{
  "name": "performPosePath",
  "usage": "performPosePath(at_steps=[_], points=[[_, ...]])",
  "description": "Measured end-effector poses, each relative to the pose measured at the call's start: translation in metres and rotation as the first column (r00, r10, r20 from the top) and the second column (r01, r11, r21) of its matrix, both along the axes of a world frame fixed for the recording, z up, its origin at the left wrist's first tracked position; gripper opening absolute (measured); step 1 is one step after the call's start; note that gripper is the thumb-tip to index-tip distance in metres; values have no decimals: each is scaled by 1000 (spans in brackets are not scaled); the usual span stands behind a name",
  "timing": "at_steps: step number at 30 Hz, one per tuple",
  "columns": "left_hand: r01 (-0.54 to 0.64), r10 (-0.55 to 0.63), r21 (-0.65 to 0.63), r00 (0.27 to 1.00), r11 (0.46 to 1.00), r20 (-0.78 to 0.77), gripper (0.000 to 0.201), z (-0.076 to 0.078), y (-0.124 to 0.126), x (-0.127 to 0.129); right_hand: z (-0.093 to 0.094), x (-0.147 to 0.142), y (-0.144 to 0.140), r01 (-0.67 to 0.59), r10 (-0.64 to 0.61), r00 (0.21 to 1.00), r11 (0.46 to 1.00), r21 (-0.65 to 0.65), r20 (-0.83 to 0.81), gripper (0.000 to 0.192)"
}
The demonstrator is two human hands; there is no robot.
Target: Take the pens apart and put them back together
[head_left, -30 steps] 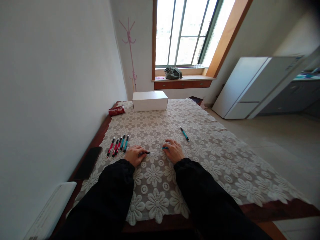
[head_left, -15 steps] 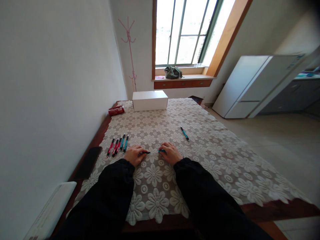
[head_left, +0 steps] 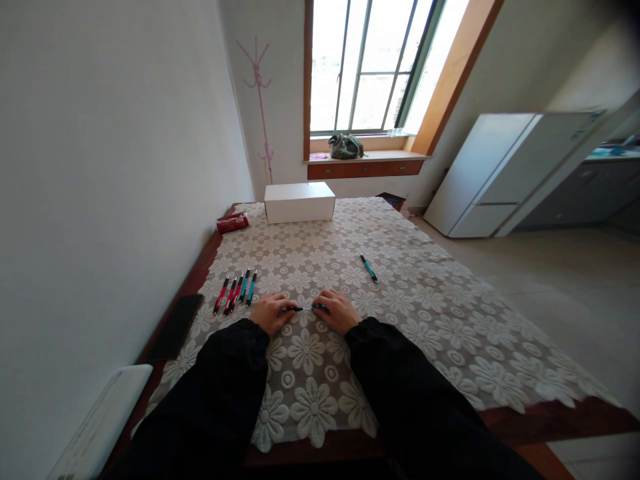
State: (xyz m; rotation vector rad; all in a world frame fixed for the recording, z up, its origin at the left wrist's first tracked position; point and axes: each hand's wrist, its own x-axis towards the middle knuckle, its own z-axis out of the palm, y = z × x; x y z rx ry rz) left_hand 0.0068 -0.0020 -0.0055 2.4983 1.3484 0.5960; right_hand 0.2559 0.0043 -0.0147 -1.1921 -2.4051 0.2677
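"What are the two hands doing?"

"They sit close together on the lace cloth [head_left: 400, 320], near the front of the table [head_left: 550, 417]. The left hand [head_left: 270, 311] pinches the dark end of a pen [head_left: 306, 308]. The right hand [head_left: 337, 311] pinches the blue end of it. The fingers of both hands are curled in on the pen."

"Where is the pen?"

"It lies sideways between the two hands, just above the cloth or on it. I cannot tell which. It is very small here."

"Are there more pens?"

"Yes. A row of pens [head_left: 236, 291] lies side by side to the left, near the left hand. They are red and blue. One more blue pen [head_left: 369, 267] lies alone, farther away and a bit to the right."

"What else is on the table?"

"A white box [head_left: 299, 202] stands at the far end. A red packet [head_left: 233, 222] lies left of the box. A dark flat thing [head_left: 175, 327] lies at the left edge, off the cloth."

"And behind the table?"

"A window [head_left: 370, 67], with a bag [head_left: 345, 146] on its sill."
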Motion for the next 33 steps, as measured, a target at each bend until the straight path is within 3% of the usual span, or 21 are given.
performPosePath(at_steps=[11,33], points=[[52,-52,8,998,999,-17,20,2,-5,5,4,-4,-4,-85,85,996,996,-2,4,13],[122,-122,-12,992,992,30,20,5,-7,8,6,-6,-7,-131,131,991,991,-14,0,15]])
